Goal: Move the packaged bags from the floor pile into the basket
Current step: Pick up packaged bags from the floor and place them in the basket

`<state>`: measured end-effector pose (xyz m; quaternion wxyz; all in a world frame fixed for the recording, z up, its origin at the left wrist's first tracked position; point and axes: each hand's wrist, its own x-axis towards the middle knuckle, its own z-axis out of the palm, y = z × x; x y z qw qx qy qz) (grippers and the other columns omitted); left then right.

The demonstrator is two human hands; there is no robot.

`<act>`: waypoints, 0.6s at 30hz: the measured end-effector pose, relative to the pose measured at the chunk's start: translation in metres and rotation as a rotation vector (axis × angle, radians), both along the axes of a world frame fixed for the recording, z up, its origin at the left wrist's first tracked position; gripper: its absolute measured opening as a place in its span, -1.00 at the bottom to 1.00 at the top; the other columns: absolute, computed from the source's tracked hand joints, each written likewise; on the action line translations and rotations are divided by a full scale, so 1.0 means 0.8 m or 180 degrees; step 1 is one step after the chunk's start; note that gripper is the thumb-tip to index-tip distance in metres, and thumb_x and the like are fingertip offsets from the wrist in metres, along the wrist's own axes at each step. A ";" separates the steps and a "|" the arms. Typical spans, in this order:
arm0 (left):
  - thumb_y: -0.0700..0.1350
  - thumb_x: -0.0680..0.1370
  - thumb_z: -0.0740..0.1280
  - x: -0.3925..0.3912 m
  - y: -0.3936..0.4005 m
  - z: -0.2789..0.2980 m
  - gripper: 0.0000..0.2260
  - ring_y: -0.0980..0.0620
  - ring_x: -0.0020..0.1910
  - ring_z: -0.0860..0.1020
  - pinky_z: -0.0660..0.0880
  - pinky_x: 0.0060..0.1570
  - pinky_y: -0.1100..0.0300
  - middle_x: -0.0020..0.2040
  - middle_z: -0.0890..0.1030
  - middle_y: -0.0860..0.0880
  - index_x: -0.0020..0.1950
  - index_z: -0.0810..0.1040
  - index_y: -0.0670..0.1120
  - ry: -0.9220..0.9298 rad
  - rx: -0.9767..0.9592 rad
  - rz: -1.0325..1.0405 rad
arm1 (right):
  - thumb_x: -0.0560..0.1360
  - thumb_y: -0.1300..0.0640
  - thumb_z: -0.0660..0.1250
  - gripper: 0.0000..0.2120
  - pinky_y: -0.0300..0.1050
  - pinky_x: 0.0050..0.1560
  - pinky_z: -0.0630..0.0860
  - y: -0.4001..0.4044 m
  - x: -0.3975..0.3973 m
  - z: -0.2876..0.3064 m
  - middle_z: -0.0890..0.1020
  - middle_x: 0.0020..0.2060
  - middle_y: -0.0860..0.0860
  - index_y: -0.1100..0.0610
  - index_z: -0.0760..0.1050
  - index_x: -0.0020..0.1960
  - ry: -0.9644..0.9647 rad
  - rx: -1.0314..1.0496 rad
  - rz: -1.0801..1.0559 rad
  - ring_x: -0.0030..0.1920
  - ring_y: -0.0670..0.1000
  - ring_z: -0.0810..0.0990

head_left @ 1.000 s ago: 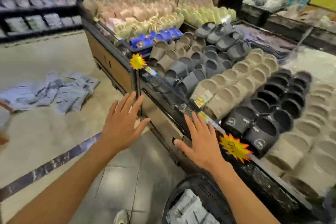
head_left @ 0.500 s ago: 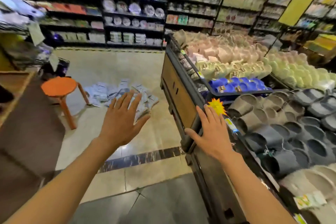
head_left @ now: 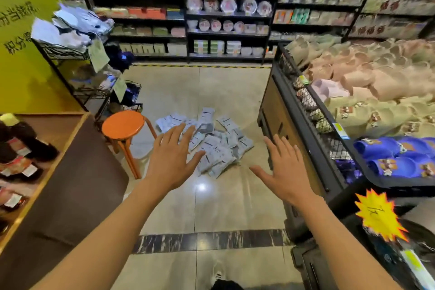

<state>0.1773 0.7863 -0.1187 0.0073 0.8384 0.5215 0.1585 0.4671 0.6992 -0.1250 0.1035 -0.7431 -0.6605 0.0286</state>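
Ahead, at the left, an orange stool (head_left: 122, 126) is standing beside a brown counter (head_left: 70, 186), just left of the packaged bags (head_left: 211, 142), which are lying heaped on the tiled floor (head_left: 202, 205) between stool and slipper display (head_left: 313, 125). The person's left hand (head_left: 173, 160) is hanging spread and empty in front of the pile, the right hand (head_left: 286, 169) likewise, probably because the person is reaching toward the bags. No basket is showing.

Yellow starburst price tag (head_left: 379, 215) reads "7元".
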 end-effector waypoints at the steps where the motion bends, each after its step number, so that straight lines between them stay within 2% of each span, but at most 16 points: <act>1: 0.32 0.63 0.05 0.008 0.027 0.000 -0.32 -0.28 0.44 0.48 0.41 0.37 -0.25 0.51 0.47 -0.21 0.56 0.40 -0.12 0.0032 -0.0024 0.0027 | 0.43 -0.60 -0.17 0.01 0.16 0.64 -0.06 0.031 0.006 -0.001 0.18 0.67 0.09 0.01 0.11 0.67 0.0045 0.0004 0.0029 0.67 0.14 0.08; 5: 0.34 0.61 0.03 0.035 0.131 -0.003 -0.29 -0.28 0.45 0.47 0.40 0.39 -0.25 0.50 0.48 -0.21 0.57 0.40 -0.11 0.0076 -0.0178 0.0175 | 0.39 -0.65 -0.31 0.11 0.19 0.62 0.01 0.152 0.031 -0.001 0.24 0.64 0.13 0.04 0.16 0.66 0.0240 0.0078 0.0112 0.65 0.17 0.15; 10: 0.29 0.61 0.11 0.051 0.241 -0.023 -0.34 -0.31 0.37 0.54 0.47 0.30 -0.25 0.42 0.55 -0.25 0.52 0.46 -0.14 -0.0008 -0.0232 0.0315 | 0.46 -0.56 -0.12 -0.03 0.16 0.62 0.02 0.282 0.051 -0.008 0.21 0.65 0.11 0.02 0.12 0.67 0.0291 -0.0028 0.0252 0.66 0.16 0.13; 18: 0.29 0.61 0.09 0.074 0.462 -0.068 -0.34 -0.31 0.38 0.52 0.48 0.26 -0.25 0.43 0.54 -0.24 0.53 0.43 -0.13 -0.0122 -0.0457 0.0347 | 0.48 -0.54 -0.07 -0.05 0.17 0.61 0.08 0.501 0.072 -0.044 0.21 0.65 0.15 0.03 0.09 0.68 0.0241 -0.0176 0.0357 0.65 0.19 0.16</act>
